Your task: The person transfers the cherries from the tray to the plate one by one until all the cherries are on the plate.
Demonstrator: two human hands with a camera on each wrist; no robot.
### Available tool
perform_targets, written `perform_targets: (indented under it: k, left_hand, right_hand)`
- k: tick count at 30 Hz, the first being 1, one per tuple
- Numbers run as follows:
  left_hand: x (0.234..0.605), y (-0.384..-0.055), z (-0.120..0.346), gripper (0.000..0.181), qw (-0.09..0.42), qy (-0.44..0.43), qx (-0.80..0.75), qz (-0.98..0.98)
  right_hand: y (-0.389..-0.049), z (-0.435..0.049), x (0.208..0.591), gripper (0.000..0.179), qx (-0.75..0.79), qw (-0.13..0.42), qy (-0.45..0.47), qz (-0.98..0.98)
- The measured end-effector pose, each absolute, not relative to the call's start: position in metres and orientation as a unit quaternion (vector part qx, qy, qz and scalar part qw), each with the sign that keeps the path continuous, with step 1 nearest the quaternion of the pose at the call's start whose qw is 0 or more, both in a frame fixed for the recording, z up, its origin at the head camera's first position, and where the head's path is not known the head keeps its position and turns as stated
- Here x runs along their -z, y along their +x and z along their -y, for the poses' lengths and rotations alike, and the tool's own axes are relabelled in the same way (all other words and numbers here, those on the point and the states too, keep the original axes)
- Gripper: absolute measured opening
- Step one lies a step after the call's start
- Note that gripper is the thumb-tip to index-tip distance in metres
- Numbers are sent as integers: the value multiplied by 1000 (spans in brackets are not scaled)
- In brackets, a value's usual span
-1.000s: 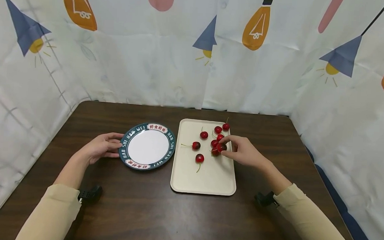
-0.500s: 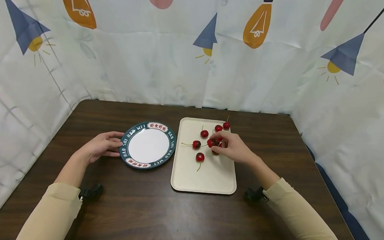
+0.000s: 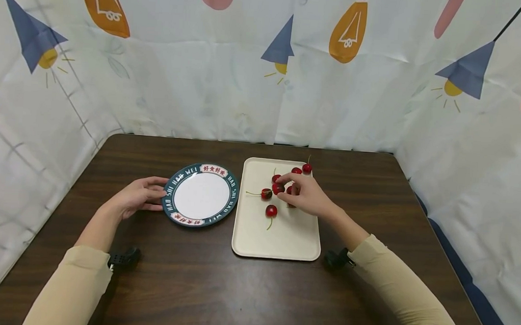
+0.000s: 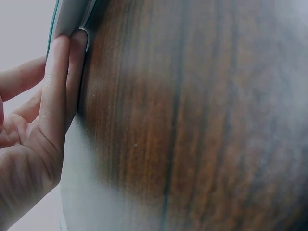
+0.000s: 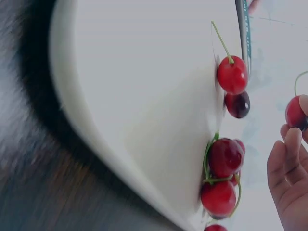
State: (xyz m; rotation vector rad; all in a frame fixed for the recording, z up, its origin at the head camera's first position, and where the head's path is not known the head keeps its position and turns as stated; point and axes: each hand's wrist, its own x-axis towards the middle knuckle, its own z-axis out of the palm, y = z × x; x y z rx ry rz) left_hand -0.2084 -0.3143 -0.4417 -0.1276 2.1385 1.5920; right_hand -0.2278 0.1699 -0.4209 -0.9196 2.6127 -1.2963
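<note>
My right hand point(image 3: 306, 195) pinches a dark red cherry point(image 3: 278, 188) over the cream tray point(image 3: 276, 244). In the right wrist view the held cherry point(image 5: 293, 111), its green stem curving up, is between thumb and fingers. Several other cherries lie on the tray, among them one with its stem toward me point(image 3: 271, 211) and another with its stem to the left point(image 3: 266, 194); some are partly hidden by the right hand. My left hand point(image 3: 140, 199) holds the left rim of a white plate point(image 3: 201, 196) with a dark teal patterned border. In the left wrist view, fingers point(image 4: 54, 96) reach under the rim.
Plate and tray stand side by side on a dark wood table point(image 3: 183, 281). One cherry point(image 3: 307, 168) sits at the tray's far right corner. A white printed curtain point(image 3: 229, 92) hangs behind the table and along both sides.
My right hand has moved left across the tray with the pinched cherry, away from the cluster on the right. The left hand and the plate have stayed in place.
</note>
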Motion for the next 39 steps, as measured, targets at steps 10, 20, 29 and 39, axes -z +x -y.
perform_targets:
  k: [10, 20, 29, 39]
  left_hand:
    - [443, -211, 318, 66, 244, -45, -584, -773]
    - [443, -213, 319, 67, 253, -48, -590, -766]
    - [441, -213, 320, 68, 262, -38, -602, -753]
    - [454, -219, 327, 70, 267, -33, -617, -740]
  right_hand:
    - [-231, -146, 422, 28, 446, 45, -282, -848]
    - [-233, -113, 426, 31, 451, 75, -258, -851]
    - [-236, -83, 430, 30, 443, 99, -259, -853]
    - [-234, -55, 432, 27, 441, 117, -290, -841]
